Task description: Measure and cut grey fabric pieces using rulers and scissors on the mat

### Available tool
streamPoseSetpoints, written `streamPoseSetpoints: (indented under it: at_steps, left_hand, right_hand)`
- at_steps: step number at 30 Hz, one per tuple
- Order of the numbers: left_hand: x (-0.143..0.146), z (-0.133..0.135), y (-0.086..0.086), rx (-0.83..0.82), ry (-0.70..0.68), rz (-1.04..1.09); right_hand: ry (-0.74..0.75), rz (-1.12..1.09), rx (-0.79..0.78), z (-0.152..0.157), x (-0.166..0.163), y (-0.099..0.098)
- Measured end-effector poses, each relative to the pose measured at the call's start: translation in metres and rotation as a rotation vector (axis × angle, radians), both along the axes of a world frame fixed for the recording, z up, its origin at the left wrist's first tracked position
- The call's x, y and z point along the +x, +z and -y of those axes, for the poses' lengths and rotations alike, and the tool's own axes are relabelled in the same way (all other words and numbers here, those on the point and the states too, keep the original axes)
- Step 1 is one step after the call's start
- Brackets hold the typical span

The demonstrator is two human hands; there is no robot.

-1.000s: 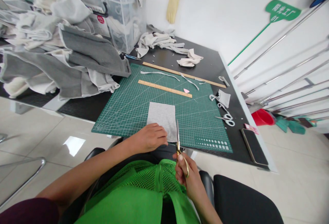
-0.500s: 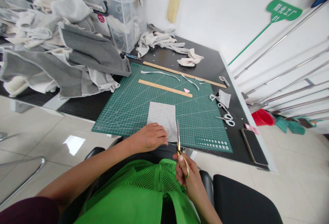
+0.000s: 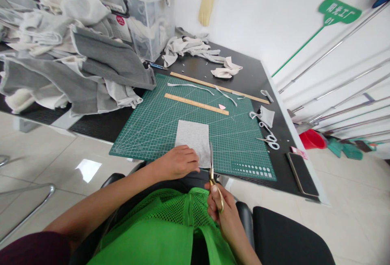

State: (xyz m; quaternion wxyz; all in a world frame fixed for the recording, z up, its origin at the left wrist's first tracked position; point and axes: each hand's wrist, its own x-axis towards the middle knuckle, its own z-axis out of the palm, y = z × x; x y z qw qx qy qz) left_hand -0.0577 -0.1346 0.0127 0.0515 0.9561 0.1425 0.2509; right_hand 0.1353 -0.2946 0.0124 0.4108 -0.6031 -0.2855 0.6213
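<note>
A grey fabric rectangle (image 3: 193, 137) lies on the green cutting mat (image 3: 152, 123) near its front edge. My left hand (image 3: 178, 161) rests on the fabric's near corner, fingers curled and pinching it. My right hand (image 3: 222, 210) grips gold-handled scissors (image 3: 211, 167), whose blades point away along the fabric's right edge.
Two wooden rulers (image 3: 196, 103) and thin fabric strips lie farther back on the mat. White-handled scissors (image 3: 269, 140), a grey scrap (image 3: 265, 115) and a phone (image 3: 301, 167) sit to the right. Piled grey and white cloth (image 3: 76, 66) and a clear bin (image 3: 143, 17) crowd the left.
</note>
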Motion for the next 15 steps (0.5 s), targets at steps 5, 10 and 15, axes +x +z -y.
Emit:
streamPoseSetpoints:
  at_steps: [5, 10, 15]
  left_hand:
    - [-0.0004, 0.0002, -0.0008, -0.004, 0.001, 0.013]
    - [-0.0004, -0.0001, -0.0011, -0.012, -0.006, 0.017]
    - [-0.0003, -0.0002, -0.0009, -0.006, -0.006, 0.007]
  right_hand:
    - [0.008, 0.015, -0.006, 0.0007, 0.0002, 0.0015]
    - [0.009, 0.032, -0.022, 0.0009, -0.0001, 0.0044]
    - [-0.003, 0.007, -0.021, 0.0028, -0.0003, 0.0030]
